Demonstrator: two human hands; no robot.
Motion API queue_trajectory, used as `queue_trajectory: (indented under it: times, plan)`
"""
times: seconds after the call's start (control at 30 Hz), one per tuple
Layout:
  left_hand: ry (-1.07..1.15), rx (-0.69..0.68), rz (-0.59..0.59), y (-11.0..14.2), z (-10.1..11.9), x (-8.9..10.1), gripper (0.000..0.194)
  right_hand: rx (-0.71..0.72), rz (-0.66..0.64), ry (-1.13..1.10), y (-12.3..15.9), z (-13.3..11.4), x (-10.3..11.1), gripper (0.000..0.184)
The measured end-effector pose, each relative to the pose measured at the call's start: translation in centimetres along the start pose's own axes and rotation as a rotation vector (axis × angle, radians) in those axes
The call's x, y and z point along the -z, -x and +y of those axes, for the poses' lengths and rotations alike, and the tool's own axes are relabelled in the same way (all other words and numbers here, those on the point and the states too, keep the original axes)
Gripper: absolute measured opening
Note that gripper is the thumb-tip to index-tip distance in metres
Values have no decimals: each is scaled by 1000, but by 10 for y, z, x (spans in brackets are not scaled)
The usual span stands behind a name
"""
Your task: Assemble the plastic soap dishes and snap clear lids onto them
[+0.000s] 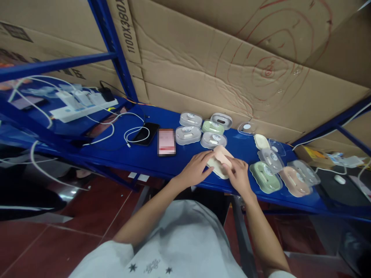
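Near the desk's front edge, the right hand's fingers grip a pink piece over a cream dish — the left hand's fingers curl beside both, their hold unclear.

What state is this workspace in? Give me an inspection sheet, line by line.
Surface: blue tabletop, cases at its back and right side.
Work things: pink piece over cream piece; cases include grey, green and pink.
Clutter: lit phone and dark phone to the left.
Hands: left hand and right hand at the pieces; exact grips unclear.
Cables: white cable looped over the dark phone; others near a power strip.
Surroundings: cardboard wall with red rings, blue frame.
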State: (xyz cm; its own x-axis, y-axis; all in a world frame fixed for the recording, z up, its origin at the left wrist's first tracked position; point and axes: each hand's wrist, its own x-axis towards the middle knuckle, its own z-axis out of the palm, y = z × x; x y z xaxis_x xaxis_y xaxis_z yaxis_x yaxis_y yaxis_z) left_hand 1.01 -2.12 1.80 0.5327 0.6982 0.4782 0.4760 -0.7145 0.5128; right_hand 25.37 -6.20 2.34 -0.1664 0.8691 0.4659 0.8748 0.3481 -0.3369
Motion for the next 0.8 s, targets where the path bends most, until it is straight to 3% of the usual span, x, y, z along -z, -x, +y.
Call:
queue_trajectory:
  times: [0.1,0.27,0.37,0.47,0.6,0.8]
  plan:
    - [-17,-49,-113,15,-3,3,59,-80,125,-57,3,0,-11,40]
    - [-184,-101,-159,26,-11,2,18,-168,211,-63,14,-4,-24,39]
    - [-193,-99,-110,36,-12,2,17,-113,135,-42,16,-12,-26,35]
    - [-201,-50,-37,45,-12,3,23,25,-38,-38,15,-22,-26,30]
    - [-219,-4,82,49,-12,5,35,172,-173,-61,14,-31,-27,38]
    - [-178,-67,19,45,-18,4,31,299,-194,-42,20,-35,-34,46]
